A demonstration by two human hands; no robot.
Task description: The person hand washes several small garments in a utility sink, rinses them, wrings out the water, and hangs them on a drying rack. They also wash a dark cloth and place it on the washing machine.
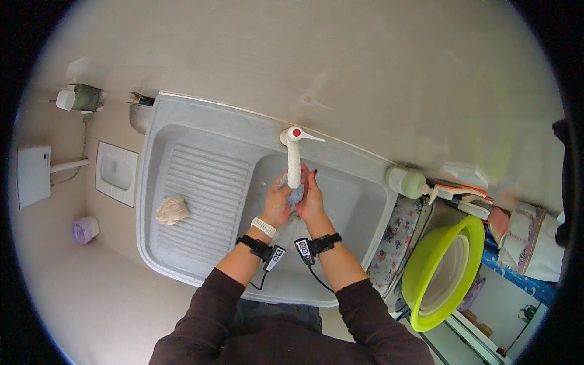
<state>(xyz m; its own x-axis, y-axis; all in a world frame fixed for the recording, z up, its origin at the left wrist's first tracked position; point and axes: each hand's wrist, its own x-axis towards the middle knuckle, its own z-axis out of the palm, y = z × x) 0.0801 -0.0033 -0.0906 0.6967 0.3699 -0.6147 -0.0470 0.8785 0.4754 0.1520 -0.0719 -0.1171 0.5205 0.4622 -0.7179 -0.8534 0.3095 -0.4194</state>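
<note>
Under the spout of the white faucet [294, 155], a wet, crumpled light-blue cloth [295, 196] is bunched between my two hands. My left hand [276, 203] grips it from the left side. My right hand [312, 198] cups it from the right, fingers pointing up towards the wall and partly behind the spout. The faucet hides part of the cloth and some fingers. Both hands are over the deep basin of the grey laundry sink [356, 219]. On the ribbed washboard [205, 191] to the left lies a crumpled beige cloth [172, 211].
A green pump bottle [406, 182] and several brushes [461, 191] stand along the wall at right. Beside the sink is a lime-green plastic basin [415, 269] near a floral-patterned surface [397, 232]. A squat toilet [116, 173] and a purple-topped item [84, 229] are at left.
</note>
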